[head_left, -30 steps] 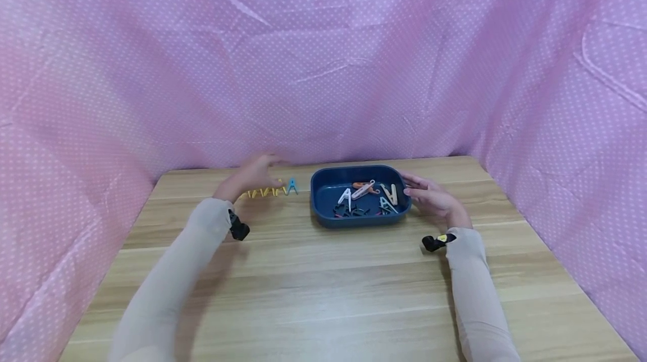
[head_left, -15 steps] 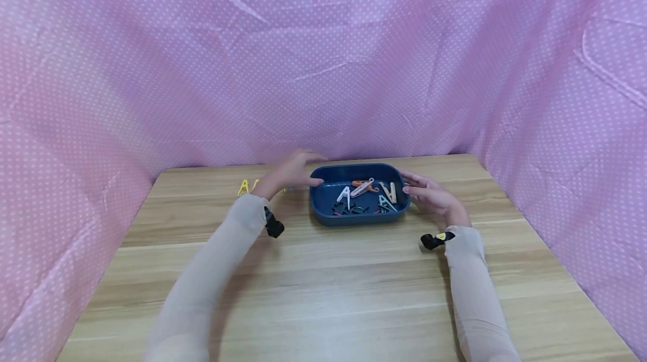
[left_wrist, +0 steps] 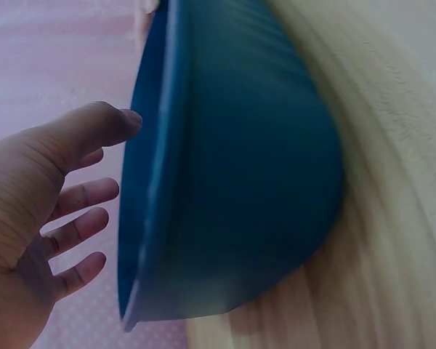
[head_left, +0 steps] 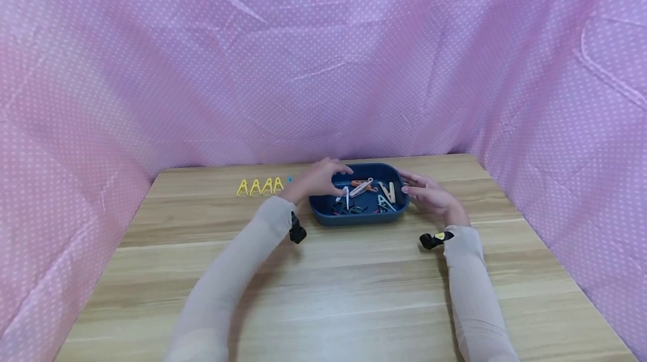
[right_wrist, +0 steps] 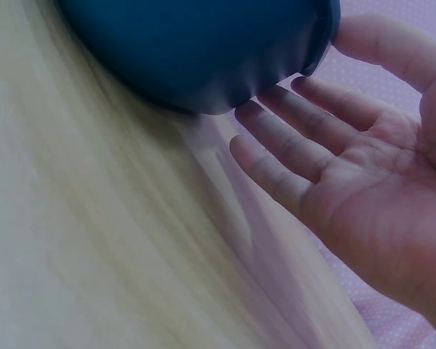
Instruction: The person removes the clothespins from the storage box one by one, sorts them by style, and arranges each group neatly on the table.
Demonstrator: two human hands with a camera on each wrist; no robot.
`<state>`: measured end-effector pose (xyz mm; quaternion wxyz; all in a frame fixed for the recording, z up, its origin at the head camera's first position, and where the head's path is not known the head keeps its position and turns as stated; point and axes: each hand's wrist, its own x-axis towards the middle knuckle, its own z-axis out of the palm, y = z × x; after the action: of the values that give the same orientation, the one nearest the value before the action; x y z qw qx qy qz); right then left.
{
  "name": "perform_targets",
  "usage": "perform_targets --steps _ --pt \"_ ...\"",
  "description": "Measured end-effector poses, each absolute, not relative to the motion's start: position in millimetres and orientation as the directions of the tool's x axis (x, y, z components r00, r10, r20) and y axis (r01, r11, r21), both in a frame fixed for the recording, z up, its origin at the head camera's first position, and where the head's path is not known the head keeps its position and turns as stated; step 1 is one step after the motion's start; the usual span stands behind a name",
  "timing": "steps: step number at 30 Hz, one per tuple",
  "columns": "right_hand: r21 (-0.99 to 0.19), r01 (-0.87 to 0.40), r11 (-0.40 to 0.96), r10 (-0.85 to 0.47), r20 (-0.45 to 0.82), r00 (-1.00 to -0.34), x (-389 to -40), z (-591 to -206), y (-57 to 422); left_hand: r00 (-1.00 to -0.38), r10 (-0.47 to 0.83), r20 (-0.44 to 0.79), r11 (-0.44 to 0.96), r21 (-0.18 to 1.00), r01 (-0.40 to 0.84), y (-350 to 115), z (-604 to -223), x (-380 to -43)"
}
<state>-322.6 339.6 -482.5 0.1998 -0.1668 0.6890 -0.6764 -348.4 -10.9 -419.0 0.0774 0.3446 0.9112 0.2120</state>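
A dark blue oblong tub (head_left: 359, 220) stands toward the back of the wooden table. My left hand (head_left: 319, 178) reaches over its left end, thumb and fingers apart with nothing between them; in the left wrist view the thumb (left_wrist: 105, 125) is beside the rim. Below the fingertips is a white clothespin (head_left: 347, 199). Other clothespins lie in the tub: a pale pink one (head_left: 361, 188), an orange one (head_left: 373, 189), a beige one (head_left: 392, 192) and a grey-green one (head_left: 385, 204). My right hand (head_left: 431, 195) rests against the tub's right end with extended fingers, thumb at the rim.
Left of the tub, several yellow clothespins (head_left: 255, 187) stand in a row. A blue clothespin (head_left: 290, 179) at the row's right end is mostly hidden by my left arm. Small dark clips (head_left: 349, 209) lie along the tub's front. Pink dotted cloth (head_left: 323, 70) hangs behind the table.
My left hand has moved right from the row of clothespins to over the tub, uncovering the yellow ones. My right hand has stayed at the tub's right end.
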Motion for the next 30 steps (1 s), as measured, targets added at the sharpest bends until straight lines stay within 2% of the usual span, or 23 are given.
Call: perform_targets --steps 7,16,30 --pt "-0.998 0.058 0.028 -0.506 -0.065 -0.860 -321.5 -482.2 339.1 -0.749 0.661 -0.040 0.700 0.392 0.597 -6.5 -430.8 -350.2" --pt "-0.999 0.022 0.036 -0.517 -0.037 -0.855 -320.9 -483.8 340.1 -0.763 0.637 -0.110 0.747 0.334 0.576 -3.6 -441.1 -350.8" --pt "-0.999 0.021 0.031 -0.523 -0.034 -0.852 -322.0 -485.3 342.6 -0.745 0.659 -0.099 0.737 0.284 0.614 1.7 -449.5 -351.7"
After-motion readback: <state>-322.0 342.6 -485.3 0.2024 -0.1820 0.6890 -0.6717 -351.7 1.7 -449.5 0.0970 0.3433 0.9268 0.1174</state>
